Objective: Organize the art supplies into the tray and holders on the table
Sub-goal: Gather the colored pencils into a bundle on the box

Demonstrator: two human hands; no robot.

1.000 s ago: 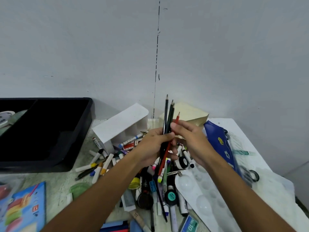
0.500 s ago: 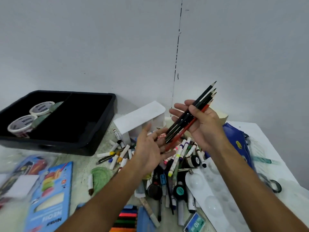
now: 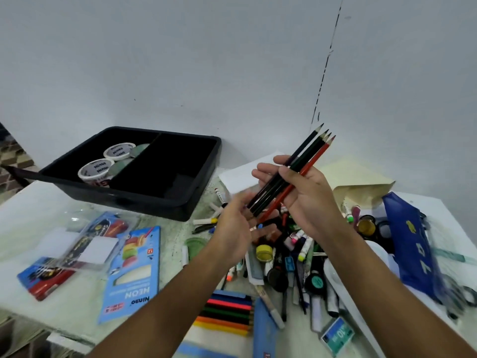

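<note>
My right hand point(image 3: 309, 202) grips a bundle of several pencils point(image 3: 311, 152), dark ones and a red one, tilted with their tips up and to the right. My left hand point(image 3: 232, 228) is just below and to the left, fingers relaxed and close to the pencils' lower ends, holding nothing. A black two-compartment tray point(image 3: 180, 205) stands at the back left, with two white tubs point(image 3: 96, 169) in its left compartment. The white holder point(image 3: 240, 174) lies on its side behind my hands, partly hidden. A pile of markers and pens point(image 3: 296, 254) covers the table under my hands.
A blue neon crayon box point(image 3: 131, 275) and a clear plastic case point(image 3: 77, 244) lie at the left. Colored pencils in an open box point(image 3: 227, 313) sit near the front edge. A blue pouch point(image 3: 410, 244), a beige envelope point(image 3: 361, 184) and a white palette point(image 3: 343, 288) lie right.
My left hand let go of the pencil bundle, which my right hand now holds alone, tilted to the right. The view swung left, showing more of the tray.
</note>
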